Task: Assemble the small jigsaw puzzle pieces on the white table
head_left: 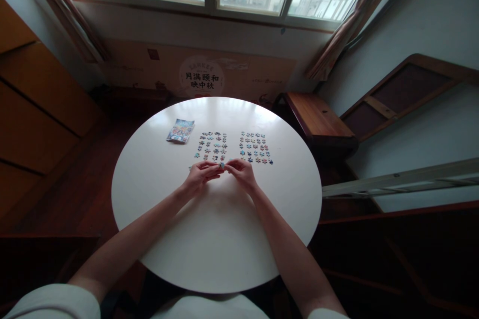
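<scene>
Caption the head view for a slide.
Left hand and right hand pinch a puzzle piece over a round white table, two grids of pieces and a card beyond.

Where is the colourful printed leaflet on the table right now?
In the head view the leaflet lies flat on the round white table, just left of the left group of puzzle pieces and beyond the left hand, toward the window.

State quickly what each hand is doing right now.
Left hand: pinched shut on a small jigsaw piece.
Right hand: pinched shut on the same piece; a second piece cannot be told.
</scene>
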A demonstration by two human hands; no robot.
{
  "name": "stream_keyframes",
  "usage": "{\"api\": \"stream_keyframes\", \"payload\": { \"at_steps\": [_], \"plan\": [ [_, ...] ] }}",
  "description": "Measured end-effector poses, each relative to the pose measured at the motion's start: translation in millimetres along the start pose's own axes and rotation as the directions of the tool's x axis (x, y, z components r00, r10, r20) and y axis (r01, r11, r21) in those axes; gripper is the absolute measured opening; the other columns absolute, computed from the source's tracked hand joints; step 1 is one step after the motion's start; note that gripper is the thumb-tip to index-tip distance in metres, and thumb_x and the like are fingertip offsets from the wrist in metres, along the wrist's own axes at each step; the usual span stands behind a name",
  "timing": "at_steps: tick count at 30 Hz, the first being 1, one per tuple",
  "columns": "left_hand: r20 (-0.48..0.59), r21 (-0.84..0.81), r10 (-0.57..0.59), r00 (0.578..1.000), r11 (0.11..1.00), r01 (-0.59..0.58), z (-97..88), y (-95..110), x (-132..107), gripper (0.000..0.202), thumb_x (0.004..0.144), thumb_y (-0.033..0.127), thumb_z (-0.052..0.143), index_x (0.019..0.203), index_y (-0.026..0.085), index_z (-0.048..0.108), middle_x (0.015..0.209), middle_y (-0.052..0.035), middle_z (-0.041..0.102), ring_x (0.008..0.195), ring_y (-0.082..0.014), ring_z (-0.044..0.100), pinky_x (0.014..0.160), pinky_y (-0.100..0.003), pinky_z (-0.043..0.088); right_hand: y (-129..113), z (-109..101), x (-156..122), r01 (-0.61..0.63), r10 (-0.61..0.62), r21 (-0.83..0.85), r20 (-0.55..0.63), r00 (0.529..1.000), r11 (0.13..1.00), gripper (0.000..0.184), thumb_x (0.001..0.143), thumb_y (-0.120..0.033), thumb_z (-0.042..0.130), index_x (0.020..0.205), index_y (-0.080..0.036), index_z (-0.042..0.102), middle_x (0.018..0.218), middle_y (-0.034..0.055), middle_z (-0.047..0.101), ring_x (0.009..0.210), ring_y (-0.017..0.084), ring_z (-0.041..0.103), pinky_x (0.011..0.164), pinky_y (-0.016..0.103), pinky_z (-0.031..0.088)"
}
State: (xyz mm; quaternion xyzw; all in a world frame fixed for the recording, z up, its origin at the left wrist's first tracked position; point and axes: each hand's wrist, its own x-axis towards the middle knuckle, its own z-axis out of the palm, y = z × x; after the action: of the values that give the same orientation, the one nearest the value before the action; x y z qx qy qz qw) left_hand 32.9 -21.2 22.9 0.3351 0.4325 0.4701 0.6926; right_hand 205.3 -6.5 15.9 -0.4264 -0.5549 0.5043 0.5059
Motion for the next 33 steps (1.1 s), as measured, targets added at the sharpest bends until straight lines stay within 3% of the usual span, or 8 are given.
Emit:
{"api": "stream_keyframes", "payload": {
  "at_steps": [6,10,15,18,25,33],
  "plan": [
    [0.008,0.064,0.015,1.000,0.998,-0.016,0.8,0,0,0.038,0.058,0.036,0.085,0.084,0.013,0.068,0.086,-0.0091,0.075,0.086,-0.0234,0.071,0.081,-0.036,0.055,2,-3,1,-0.008,0.008,-0.006,0.017,1.000,1.000,0.030,0.064,-0.044,0.077,0.075,-0.018,0.068,0.072,0.0038,0.070,0.064,0.015,0.063,0.060,0.028,0.052],
    [0.024,0.173,0.067,0.997,0.982,-0.070,4.2,-1,-2,0.037,0.060,0.039,0.083,0.084,0.014,0.069,0.087,-0.0100,0.074,0.083,-0.0228,0.071,0.075,-0.033,0.055,2,-23,6,-0.062,0.057,-0.088,-0.058,0.997,0.994,0.026,0.065,-0.039,0.074,0.077,-0.017,0.069,0.069,0.0045,0.069,0.060,0.015,0.061,0.051,0.025,0.047],
    [0.066,0.333,0.133,0.989,0.931,-0.147,6.8,-1,-4,0.031,0.063,0.041,0.080,0.076,0.015,0.069,0.076,-0.0068,0.071,0.065,-0.0177,0.068,0.061,-0.028,0.051,6,-46,9,-0.128,0.065,-0.364,-0.180,0.981,0.922,0.013,0.069,-0.028,0.067,0.074,-0.016,0.071,0.076,0.0060,0.072,0.072,0.019,0.066,0.070,0.032,0.052],
    [0.093,0.373,0.143,0.985,0.912,-0.168,6.4,-1,-4,0.029,0.065,0.042,0.079,0.076,0.016,0.069,0.075,-0.0059,0.069,0.062,-0.0170,0.066,0.060,-0.028,0.050,9,-43,7,-0.110,0.036,-0.449,-0.169,0.985,0.887,0.012,0.071,-0.026,0.065,0.076,-0.018,0.073,0.079,0.0057,0.073,0.075,0.020,0.067,0.075,0.033,0.053],
    [0.125,0.387,0.149,0.981,0.903,-0.186,4.7,-4,-1,0.028,0.066,0.040,0.078,0.077,0.017,0.069,0.075,-0.0050,0.069,0.062,-0.0160,0.065,0.059,-0.026,0.049,16,-23,5,-0.094,-0.029,-0.601,-0.193,0.981,0.794,0.014,0.079,-0.027,0.061,0.083,-0.023,0.074,0.085,0.0029,0.074,0.072,0.017,0.064,0.071,0.029,0.049],
    [0.139,0.381,0.150,0.979,0.904,-0.192,5.0,-4,-1,0.026,0.067,0.039,0.077,0.077,0.016,0.070,0.072,-0.0043,0.068,0.060,-0.0149,0.064,0.058,-0.025,0.048,13,-21,5,-0.072,-0.083,-0.719,-0.178,0.981,0.691,0.015,0.084,-0.023,0.059,0.086,-0.021,0.073,0.087,0.0046,0.071,0.072,0.017,0.059,0.074,0.029,0.044]
  ]
}}
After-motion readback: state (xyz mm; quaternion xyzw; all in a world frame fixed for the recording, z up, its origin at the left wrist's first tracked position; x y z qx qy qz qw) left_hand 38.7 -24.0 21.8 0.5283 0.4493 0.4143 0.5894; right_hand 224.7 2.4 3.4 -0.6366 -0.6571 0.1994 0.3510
